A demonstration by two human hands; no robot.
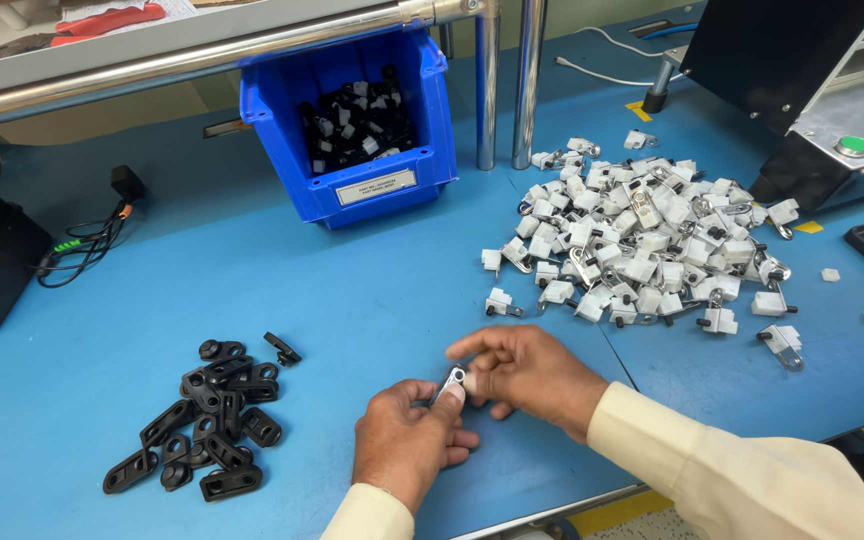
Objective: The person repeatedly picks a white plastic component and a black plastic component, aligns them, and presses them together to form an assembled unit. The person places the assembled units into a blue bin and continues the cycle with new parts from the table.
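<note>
One small white-and-metal part (454,379) is pinched between the left hand (407,440) and right hand (532,372) (both grips closed on it) above the blue counter (352,290).

blue bench (372,300), black links (207,415), white clips (642,240)

A small part (453,380), white plastic joined to a flat metal tab with a hole, sits pinched between the fingertips of both hands just above the blue table (372,290), near its front edge. The metal tab slants down to the left, the white piece at its upper right end. Most of it is hidden by the fingers, so its full shape cannot be told.
</note>
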